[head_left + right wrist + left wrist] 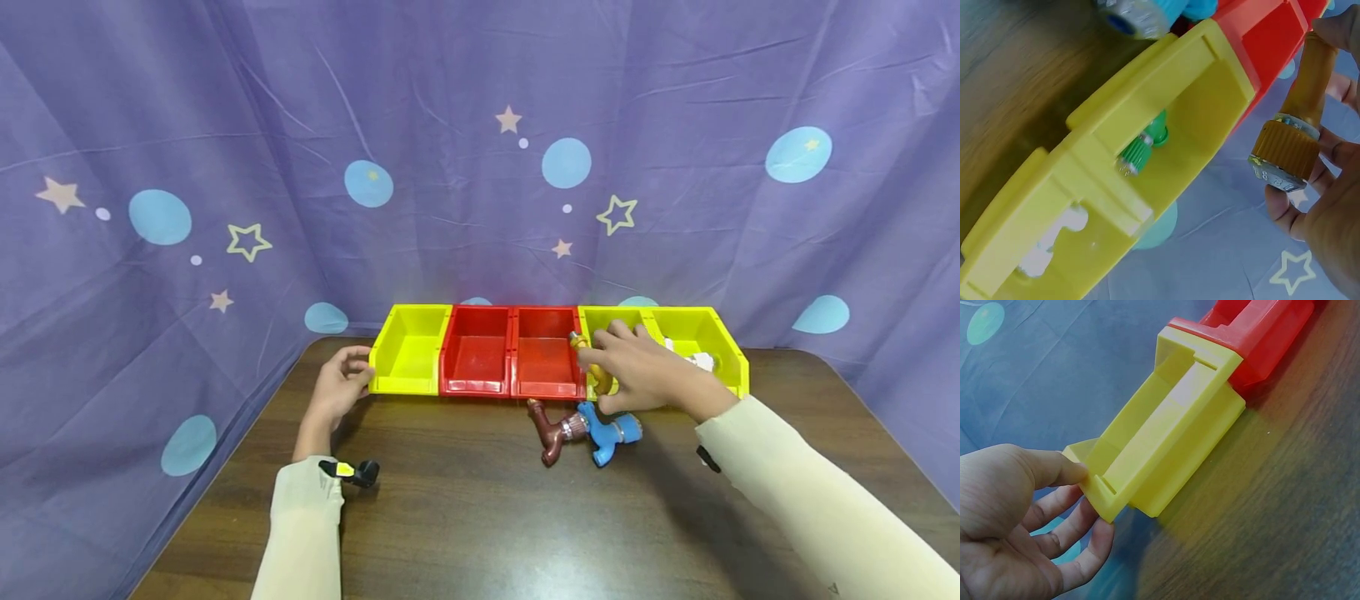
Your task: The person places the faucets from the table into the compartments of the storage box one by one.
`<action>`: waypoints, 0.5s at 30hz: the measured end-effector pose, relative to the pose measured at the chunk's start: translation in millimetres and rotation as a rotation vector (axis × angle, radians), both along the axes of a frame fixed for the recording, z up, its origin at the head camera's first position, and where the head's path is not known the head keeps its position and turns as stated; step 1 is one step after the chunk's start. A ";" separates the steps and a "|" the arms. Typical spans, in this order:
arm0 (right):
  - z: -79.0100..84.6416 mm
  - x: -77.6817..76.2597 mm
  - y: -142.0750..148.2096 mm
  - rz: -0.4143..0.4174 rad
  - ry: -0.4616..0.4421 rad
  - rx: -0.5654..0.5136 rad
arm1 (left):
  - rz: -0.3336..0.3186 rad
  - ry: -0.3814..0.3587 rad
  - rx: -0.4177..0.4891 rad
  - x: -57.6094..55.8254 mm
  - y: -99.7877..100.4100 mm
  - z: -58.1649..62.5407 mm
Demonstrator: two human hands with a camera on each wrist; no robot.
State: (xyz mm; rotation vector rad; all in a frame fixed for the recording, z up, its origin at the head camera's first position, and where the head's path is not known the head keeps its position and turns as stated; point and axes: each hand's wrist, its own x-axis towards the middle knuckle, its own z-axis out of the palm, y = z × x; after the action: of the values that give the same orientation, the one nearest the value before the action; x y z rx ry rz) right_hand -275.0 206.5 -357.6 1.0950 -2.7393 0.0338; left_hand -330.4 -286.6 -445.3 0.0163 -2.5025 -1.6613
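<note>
My right hand grips a yellow-orange plastic tap by its body and knob, held above the bins on the right. Beneath it, a yellow bin has a green tap inside. The far-right yellow bin contains a white tap. At the row's other end, my left hand pinches the outer front corner of the left yellow bin, thumb on the rim and fingers below. A maroon tap and a blue tap lie on the table before the bins.
Two red bins stand side by side in the middle of the row. The bins line the back of the brown wooden table. Behind them hangs a purple curtain with stars and blue spots.
</note>
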 end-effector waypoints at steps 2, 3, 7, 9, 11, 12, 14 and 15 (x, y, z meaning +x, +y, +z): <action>-0.7 -4.2 -6.8 -0.009 -0.018 -0.001 | -0.001 -0.001 -0.001 0.1 0.6 -0.2; -1.1 -6.2 -10.2 -0.012 -0.023 -0.001 | -0.001 -0.002 -0.002 0.3 0.8 -0.2; -2.5 -13.3 -22.2 -0.019 -0.034 -0.002 | -0.004 -0.012 -0.001 0.9 1.0 -0.1; -2.2 -16.1 -27.9 -0.022 -0.037 -0.007 | -0.004 -0.012 0.000 1.1 0.7 -0.2; -2.1 -18.9 -33.4 -0.025 -0.042 -0.013 | -0.005 -0.001 -0.002 0.8 0.4 -0.7; -1.8 -20.2 -36.3 -0.027 -0.047 -0.016 | -0.006 0.005 -0.001 0.7 0.3 -1.0; -1.7 -22.7 -41.8 -0.031 -0.055 -0.022 | -0.006 0.016 0.001 0.2 0.2 -1.8; -2.0 -24.1 -44.4 -0.033 -0.057 -0.023 | -0.006 0.020 0.000 0.0 0.2 -2.0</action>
State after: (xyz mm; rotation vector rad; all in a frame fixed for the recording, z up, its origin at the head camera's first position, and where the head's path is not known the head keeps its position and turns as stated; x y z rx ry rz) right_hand -299.1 162.1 -359.6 1.0583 -2.7994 0.0935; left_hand -330.4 -286.4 -447.3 -0.0079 -2.4907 -1.6556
